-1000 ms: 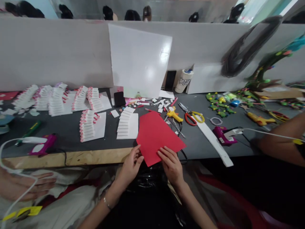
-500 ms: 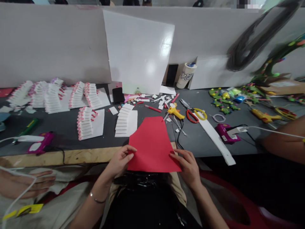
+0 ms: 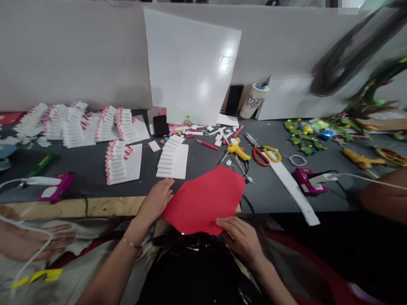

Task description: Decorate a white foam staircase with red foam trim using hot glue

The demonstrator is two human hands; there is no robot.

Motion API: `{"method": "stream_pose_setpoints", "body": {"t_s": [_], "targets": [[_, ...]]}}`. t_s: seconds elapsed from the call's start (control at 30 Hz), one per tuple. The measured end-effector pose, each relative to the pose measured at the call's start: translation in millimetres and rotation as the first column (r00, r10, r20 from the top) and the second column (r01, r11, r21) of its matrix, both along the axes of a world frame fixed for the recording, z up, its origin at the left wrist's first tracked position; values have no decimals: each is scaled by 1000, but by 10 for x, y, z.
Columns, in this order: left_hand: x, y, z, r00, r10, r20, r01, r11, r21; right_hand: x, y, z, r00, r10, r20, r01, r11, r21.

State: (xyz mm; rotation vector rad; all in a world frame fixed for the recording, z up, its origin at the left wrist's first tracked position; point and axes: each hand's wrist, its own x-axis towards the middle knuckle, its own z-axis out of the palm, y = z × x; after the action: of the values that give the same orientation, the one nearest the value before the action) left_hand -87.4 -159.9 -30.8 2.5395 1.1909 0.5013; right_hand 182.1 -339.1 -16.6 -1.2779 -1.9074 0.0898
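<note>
A red sheet of paper (image 3: pixel 206 199) with cut, angled edges lies tilted at the table's near edge, partly over my lap. My right hand (image 3: pixel 240 237) grips its near right edge, fingers on top and the thumb hidden. My left hand (image 3: pixel 158 199) is at the sheet's left edge with fingers stretched forward; whether it presses on the paper is hard to see. Just beyond the sheet are a yellow glue gun (image 3: pixel 238 149) and scissors (image 3: pixel 263 154) with one red and one yellow handle. A white card with a fan of white strips (image 3: pixel 171 159) lies beyond my left hand.
Several fanned strip pieces with pink ends (image 3: pixel 116 163) lie on the left. A long white strip (image 3: pixel 294 192) and a purple power adapter (image 3: pixel 308 181) are on the right. A white cup (image 3: pixel 253 101) and a phone (image 3: pixel 234 99) stand at the back. Other people's arms are at both sides.
The red sheet has turned clockwise, its far end swinging right. My left hand has moved forward along its left side; my right hand has shifted left and nearer on its edge.
</note>
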Motion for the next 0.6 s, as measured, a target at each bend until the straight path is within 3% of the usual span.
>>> {"method": "stream_pose_setpoints", "body": {"t_s": [0.1,0.2,0.3,0.4,0.47,0.6], "targets": [[-15,112,25,1000,2,-30,-1,1000,21,-21,-4,-20,1000,1,-7,-1,1000,-13],[-22,107,165,999,38,20,-39,998,40,-77,40,-29,1000,-1,11,1,1000,-3],[-4,-116,391,993,25,115,-33,997,68,-179,139,-34,998,-14,56,15,1000,-19],[45,-461,546,976,-149,156,133,985,112,-286,251,-44,996,-19,89,23,999,-41],[93,-662,552,964,-208,164,184,971,151,-340,306,-60,995,-5,100,10,998,-55],[197,-891,422,964,-205,169,177,970,167,-385,324,-114,991,43,124,-33,996,-80]]}}
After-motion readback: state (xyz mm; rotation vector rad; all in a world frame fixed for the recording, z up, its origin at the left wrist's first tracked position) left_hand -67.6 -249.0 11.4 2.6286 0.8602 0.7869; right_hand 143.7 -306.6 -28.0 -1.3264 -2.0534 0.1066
